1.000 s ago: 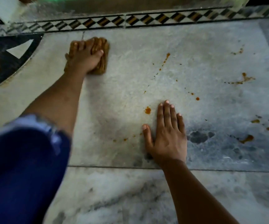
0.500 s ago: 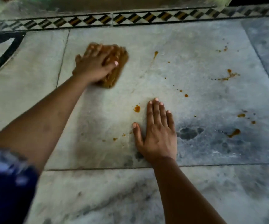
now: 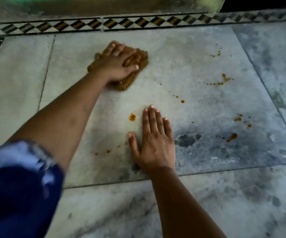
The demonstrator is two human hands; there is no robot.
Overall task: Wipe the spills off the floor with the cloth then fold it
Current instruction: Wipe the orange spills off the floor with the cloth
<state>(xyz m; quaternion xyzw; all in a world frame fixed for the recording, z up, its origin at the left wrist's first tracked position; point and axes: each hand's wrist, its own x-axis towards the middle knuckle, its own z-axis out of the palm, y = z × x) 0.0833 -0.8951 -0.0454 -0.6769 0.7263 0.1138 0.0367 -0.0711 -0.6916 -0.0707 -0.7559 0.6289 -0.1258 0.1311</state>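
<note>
A bunched brown-orange cloth (image 3: pixel 139 56) lies on the grey marble floor tile (image 3: pixel 181 54). My left hand (image 3: pixel 117 63) presses down on top of it with fingers laid over it. My right hand (image 3: pixel 154 143) rests flat on the tile nearer to me, fingers straight and together. Orange spill spots dot the tile: one blot (image 3: pixel 132 117) just left of my right fingertips, small drops (image 3: pixel 182 101) beyond them, a streak (image 3: pixel 223 81) to the right, specks (image 3: pixel 216 54) further back, and blots (image 3: pixel 232 136) at the right.
A black, white and orange diamond-patterned border strip (image 3: pixel 138 23) runs along the far edge of the tile, with a wall base behind it. A dark wet patch (image 3: pixel 186 140) sits right of my right hand. My blue sleeve (image 3: pixel 18 186) fills the lower left.
My left hand has slid the cloth to the right across the far part of the tile, over where an orange streak lay. My right hand has stayed planted.
</note>
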